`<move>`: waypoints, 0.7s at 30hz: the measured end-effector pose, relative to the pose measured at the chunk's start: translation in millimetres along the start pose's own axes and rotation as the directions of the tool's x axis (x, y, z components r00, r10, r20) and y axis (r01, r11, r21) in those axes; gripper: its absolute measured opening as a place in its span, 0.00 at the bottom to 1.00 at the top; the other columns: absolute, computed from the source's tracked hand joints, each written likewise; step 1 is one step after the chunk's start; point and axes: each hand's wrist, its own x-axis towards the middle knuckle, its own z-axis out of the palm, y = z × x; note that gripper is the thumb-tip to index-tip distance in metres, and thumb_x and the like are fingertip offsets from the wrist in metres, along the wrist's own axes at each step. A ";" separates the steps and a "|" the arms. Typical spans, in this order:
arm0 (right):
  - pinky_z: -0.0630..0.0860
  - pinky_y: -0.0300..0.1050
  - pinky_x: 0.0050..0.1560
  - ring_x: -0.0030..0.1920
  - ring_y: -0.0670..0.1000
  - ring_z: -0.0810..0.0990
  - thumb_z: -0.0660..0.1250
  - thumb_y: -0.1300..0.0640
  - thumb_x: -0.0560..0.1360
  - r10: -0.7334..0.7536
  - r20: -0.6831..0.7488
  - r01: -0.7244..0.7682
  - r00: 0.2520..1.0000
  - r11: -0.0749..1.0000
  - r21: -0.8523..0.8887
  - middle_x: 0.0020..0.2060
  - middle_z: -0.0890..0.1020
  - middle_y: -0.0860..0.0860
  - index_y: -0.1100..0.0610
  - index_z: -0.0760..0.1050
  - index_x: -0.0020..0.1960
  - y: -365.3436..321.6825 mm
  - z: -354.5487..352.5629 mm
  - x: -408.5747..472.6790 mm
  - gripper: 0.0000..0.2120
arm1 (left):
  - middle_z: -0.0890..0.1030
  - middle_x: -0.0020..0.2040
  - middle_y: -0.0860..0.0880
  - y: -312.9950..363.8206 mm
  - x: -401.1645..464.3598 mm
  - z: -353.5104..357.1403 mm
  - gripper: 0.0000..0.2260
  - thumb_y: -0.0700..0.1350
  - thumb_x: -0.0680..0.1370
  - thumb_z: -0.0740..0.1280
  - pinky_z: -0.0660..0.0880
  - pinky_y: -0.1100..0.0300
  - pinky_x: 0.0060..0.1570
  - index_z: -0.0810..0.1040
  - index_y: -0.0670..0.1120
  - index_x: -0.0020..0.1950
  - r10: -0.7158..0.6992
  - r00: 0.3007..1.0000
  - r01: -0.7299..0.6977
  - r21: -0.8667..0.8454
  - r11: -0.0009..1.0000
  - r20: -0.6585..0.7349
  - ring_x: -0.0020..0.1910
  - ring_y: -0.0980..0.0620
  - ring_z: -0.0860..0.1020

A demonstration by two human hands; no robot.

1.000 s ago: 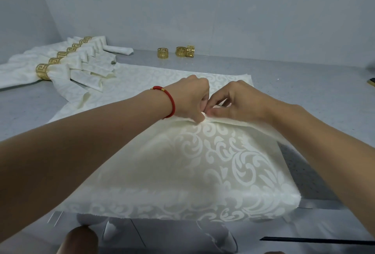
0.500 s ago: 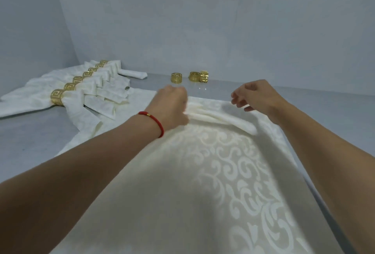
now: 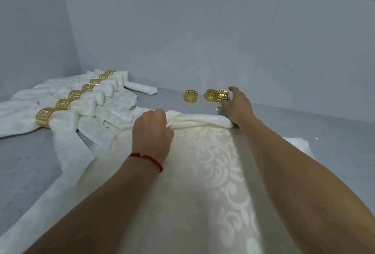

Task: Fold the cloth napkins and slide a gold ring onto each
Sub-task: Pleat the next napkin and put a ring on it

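Observation:
A cream damask napkin [image 3: 203, 172] lies in front of me on the grey table, its far end gathered into pleats [image 3: 200, 121]. My left hand [image 3: 152, 132], with a red string on the wrist, grips the left end of those pleats. My right hand [image 3: 237, 103] reaches past the pleats with relaxed fingers, its fingertips at the rightmost of three loose gold rings [image 3: 222, 95]. The two other gold rings [image 3: 191, 96] [image 3: 211, 95] stand just left of it.
Several folded napkins with gold rings [image 3: 44, 117] lie in a row at the back left, along with one rolled napkin [image 3: 141, 88]. Grey walls close the table at the back and left. Bare grey tabletop [image 3: 324, 128] lies to the right.
My hands have parted: the right one let go of the pleats and moved out to the gold rings. The left one keeps hold of the gathered end. The view tilted up.

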 end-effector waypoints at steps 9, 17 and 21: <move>0.73 0.53 0.54 0.63 0.58 0.73 0.70 0.49 0.79 -0.126 0.031 0.130 0.992 0.964 -0.231 0.68 0.67 0.54 0.52 0.69 0.72 9.2 12.2 32.5 0.24 | 0.77 0.42 0.45 -4.1 -0.7 9.5 0.05 0.43 0.75 0.67 0.59 0.58 0.41 0.75 0.43 0.43 -0.007 0.999 0.007 0.001 1.000 -0.034 0.41 0.48 0.69; 0.82 0.55 0.61 0.55 0.51 0.81 0.72 0.59 0.79 0.001 -0.011 0.006 1.000 0.793 0.609 0.60 0.80 0.56 0.52 0.77 0.67 34.6 -77.2 -75.3 0.17 | 0.77 0.41 0.43 0.6 -2.7 -8.7 0.04 0.40 0.74 0.68 0.62 0.56 0.41 0.76 0.40 0.41 0.042 0.998 -0.044 -0.031 0.999 -0.049 0.41 0.46 0.69; 0.83 0.55 0.59 0.57 0.56 0.85 0.75 0.58 0.77 0.009 0.084 -0.066 0.996 0.701 0.710 0.59 0.82 0.59 0.55 0.79 0.63 42.1 -99.6 -130.3 0.16 | 0.76 0.37 0.42 3.6 -7.5 -14.9 0.06 0.38 0.71 0.70 0.63 0.54 0.38 0.75 0.40 0.37 0.105 0.988 -0.114 -0.072 0.991 -0.114 0.37 0.45 0.69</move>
